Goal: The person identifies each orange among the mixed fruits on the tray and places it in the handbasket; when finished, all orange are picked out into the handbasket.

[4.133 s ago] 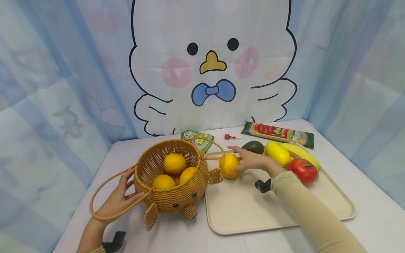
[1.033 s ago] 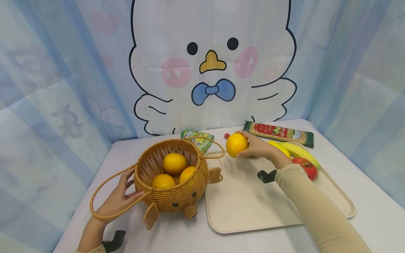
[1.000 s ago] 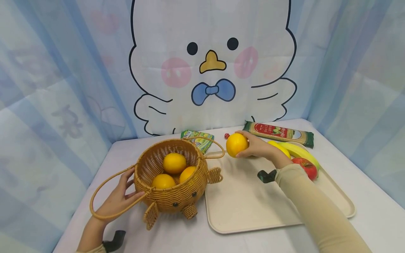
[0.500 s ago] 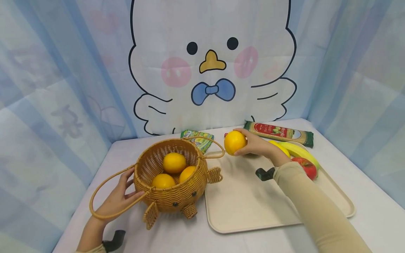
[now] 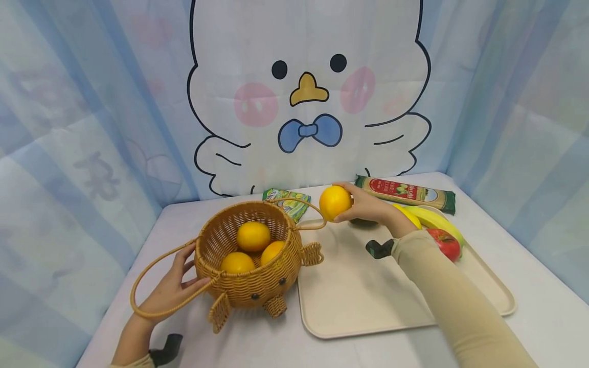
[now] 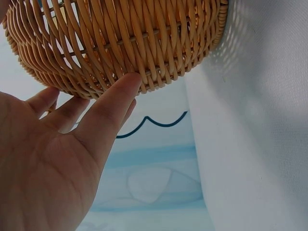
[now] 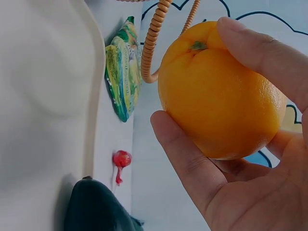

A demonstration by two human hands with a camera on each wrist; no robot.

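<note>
An orange is held in the air by my right hand, above the back of the beige tray and right of the basket's rear handle. In the right wrist view the thumb lies over its top and the fingers curl round its side and underneath. My left hand rests its extended fingers against the left side of the wicker basket, within the loop of its handle. Three oranges lie inside the basket, which has a woven animal face in front. In the left wrist view, fingertips touch the weave.
An avocado, a yellow fruit partly hidden by the right arm, a banana and a red apple lie on the tray. Behind are a green snack packet, a lollipop and a long red-and-green package.
The right hand has taken the orange, raised it off the tray, and over the last second moved it left and slightly up. The left hand and basket have stayed put.
</note>
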